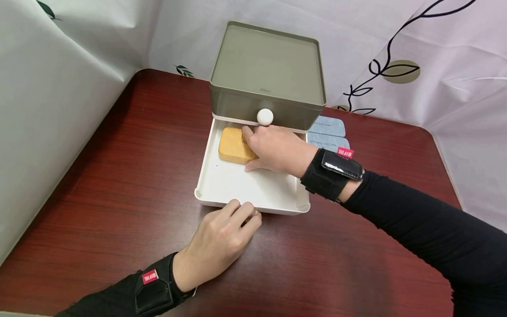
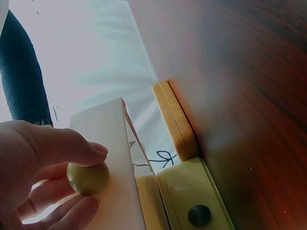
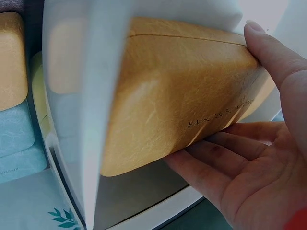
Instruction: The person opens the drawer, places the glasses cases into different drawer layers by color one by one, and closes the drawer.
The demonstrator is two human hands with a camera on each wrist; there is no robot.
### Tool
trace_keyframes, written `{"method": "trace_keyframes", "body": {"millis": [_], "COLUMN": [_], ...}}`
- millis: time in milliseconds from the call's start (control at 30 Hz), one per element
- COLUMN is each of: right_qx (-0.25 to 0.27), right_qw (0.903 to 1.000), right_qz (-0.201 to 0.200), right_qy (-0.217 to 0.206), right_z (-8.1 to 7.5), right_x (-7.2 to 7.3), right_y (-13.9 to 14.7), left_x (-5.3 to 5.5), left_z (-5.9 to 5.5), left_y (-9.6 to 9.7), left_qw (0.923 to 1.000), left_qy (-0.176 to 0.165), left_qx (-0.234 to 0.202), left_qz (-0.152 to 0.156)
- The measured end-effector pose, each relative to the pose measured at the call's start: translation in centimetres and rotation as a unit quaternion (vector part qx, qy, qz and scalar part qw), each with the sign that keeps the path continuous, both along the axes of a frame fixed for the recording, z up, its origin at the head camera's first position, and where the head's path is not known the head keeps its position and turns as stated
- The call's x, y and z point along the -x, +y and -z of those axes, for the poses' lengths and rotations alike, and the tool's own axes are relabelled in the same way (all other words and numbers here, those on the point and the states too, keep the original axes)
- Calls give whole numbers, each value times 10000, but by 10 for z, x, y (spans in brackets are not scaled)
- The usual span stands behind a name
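My right hand [image 1: 277, 149] reaches into a pulled-out white drawer [image 1: 273, 189] and grips a yellow leather-look case [image 1: 233, 147] by its right end. In the right wrist view the case [image 3: 177, 91] is tilted, with the thumb on one side and the fingers against the other; dark lettering runs along it. My left hand [image 1: 219, 240] is at the drawer's front, its thumb and fingers pinching a round olive knob [image 2: 88, 178].
An olive cabinet [image 1: 269, 61] with a white knob [image 1: 265, 116] stands at the back; a lower front [image 2: 182, 191] has a dark knob [image 2: 199, 215]. Blue cases [image 1: 326, 127] lie on the right, and an orange case [image 2: 175, 120] lies on the dark red table [image 1: 138, 176].
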State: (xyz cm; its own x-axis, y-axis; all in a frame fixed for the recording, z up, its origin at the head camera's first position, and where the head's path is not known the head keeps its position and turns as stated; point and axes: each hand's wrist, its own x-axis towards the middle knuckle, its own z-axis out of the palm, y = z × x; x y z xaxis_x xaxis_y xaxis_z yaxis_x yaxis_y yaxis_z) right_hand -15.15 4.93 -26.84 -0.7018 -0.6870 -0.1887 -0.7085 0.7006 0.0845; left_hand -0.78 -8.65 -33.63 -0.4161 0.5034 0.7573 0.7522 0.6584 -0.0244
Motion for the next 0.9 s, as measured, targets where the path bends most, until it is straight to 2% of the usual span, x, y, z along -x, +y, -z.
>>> {"method": "trace_keyframes", "body": {"millis": [467, 733, 900], "right_qx": [148, 417, 514], "right_qw": [9996, 9964, 9969], "right_qz": [-216, -545, -410], "right_qy": [121, 496, 422], "right_z": [-1, -6, -9], "right_x": [-4, -13, -19], "right_y": [5, 10, 15], "left_x": [0, 0, 0], "left_z": [0, 1, 1], "left_y": [0, 0, 0], "left_qw": [10000, 10000, 10000], "left_qy": [-23, 13, -6], "left_qx": [11, 15, 4], "left_qz": [6, 10, 9]}}
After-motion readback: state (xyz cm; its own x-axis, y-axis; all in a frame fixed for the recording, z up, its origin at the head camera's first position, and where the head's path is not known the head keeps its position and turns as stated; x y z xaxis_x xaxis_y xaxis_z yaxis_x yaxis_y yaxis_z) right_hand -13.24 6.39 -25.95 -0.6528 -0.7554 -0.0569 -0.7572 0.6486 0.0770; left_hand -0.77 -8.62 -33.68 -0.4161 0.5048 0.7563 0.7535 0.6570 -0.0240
